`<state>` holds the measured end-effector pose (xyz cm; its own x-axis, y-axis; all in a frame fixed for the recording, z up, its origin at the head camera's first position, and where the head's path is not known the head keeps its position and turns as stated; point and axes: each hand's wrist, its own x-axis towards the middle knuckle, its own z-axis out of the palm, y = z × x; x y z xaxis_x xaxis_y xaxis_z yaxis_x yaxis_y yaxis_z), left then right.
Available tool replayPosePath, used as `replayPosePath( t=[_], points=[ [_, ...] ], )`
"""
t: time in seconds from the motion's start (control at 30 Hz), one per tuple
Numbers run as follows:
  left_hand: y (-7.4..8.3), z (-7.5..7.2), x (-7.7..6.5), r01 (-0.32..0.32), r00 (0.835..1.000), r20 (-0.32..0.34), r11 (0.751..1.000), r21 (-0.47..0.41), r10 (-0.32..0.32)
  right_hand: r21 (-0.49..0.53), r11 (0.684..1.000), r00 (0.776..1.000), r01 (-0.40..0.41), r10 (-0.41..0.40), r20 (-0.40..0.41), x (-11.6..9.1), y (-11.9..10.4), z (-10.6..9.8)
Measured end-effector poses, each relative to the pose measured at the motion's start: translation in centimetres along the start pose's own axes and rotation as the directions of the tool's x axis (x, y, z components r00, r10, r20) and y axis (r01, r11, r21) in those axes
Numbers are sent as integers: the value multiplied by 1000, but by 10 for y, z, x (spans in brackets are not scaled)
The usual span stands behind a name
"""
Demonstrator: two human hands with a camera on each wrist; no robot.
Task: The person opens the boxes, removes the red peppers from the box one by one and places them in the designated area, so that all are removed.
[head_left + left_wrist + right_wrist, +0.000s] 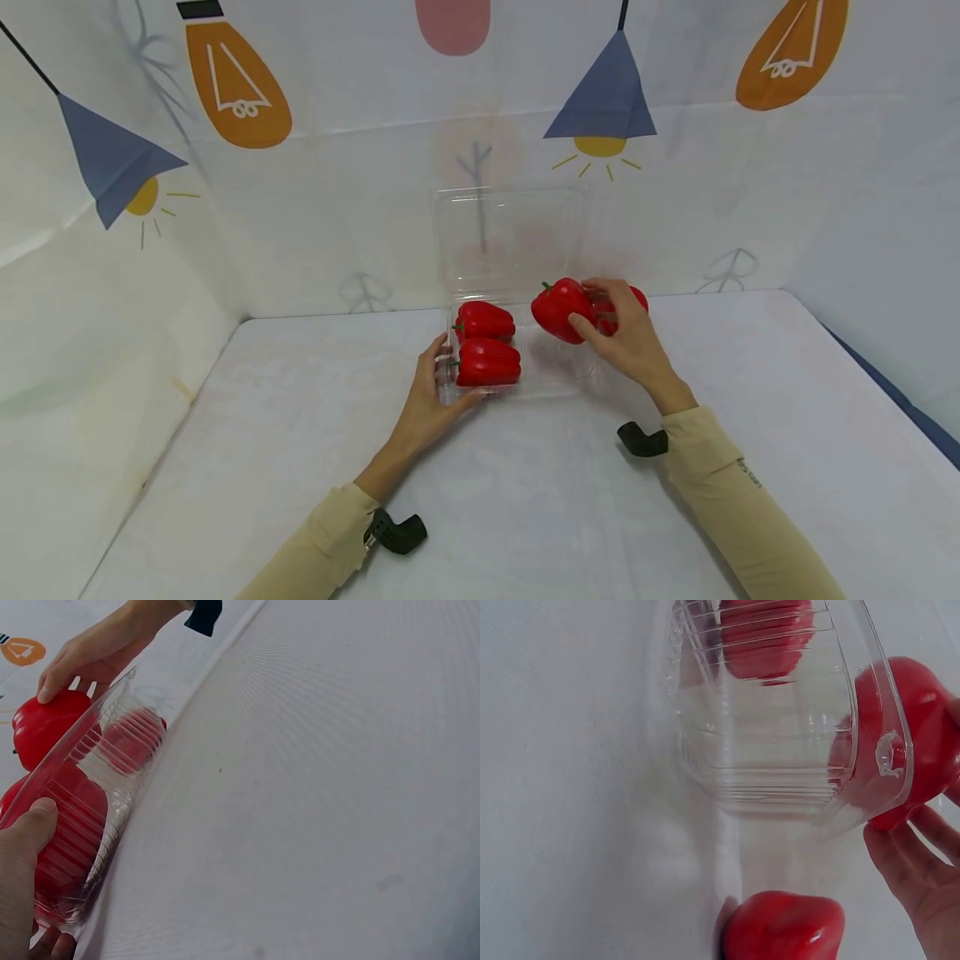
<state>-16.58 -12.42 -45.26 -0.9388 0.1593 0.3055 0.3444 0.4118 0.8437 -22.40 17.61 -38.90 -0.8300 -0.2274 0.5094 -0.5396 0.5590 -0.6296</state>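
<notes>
A clear plastic clamshell box [551, 379] lies on the table with its lid [517, 237] raised at the back. Inside its left half lie two red bell peppers, a rear one [483, 320] and a front one [487, 363]. My left hand [427, 410] grips the box's left end, thumb against the front wall. Over the box's right side, my right hand [628, 343] holds another red bell pepper [557, 312], green stem toward the left. One more red bell pepper [784, 926] rests on the table beyond the box, partly hidden behind the right hand in the head view.
A white cloth covers the table [315, 450]. Behind the box hangs a pale curtain [337, 217] printed with lamps and bulbs. Each sleeve cuff carries a dark camera mount, one at the left wrist [401, 533] and one at the right [642, 439].
</notes>
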Motion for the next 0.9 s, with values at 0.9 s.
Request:
replayPosePath(
  t=[0.9],
  points=[
    [-11,2,1,-35,999,-1,999,15,35,7,989,987,-150,151,-55,-1,10,-19]
  ],
)
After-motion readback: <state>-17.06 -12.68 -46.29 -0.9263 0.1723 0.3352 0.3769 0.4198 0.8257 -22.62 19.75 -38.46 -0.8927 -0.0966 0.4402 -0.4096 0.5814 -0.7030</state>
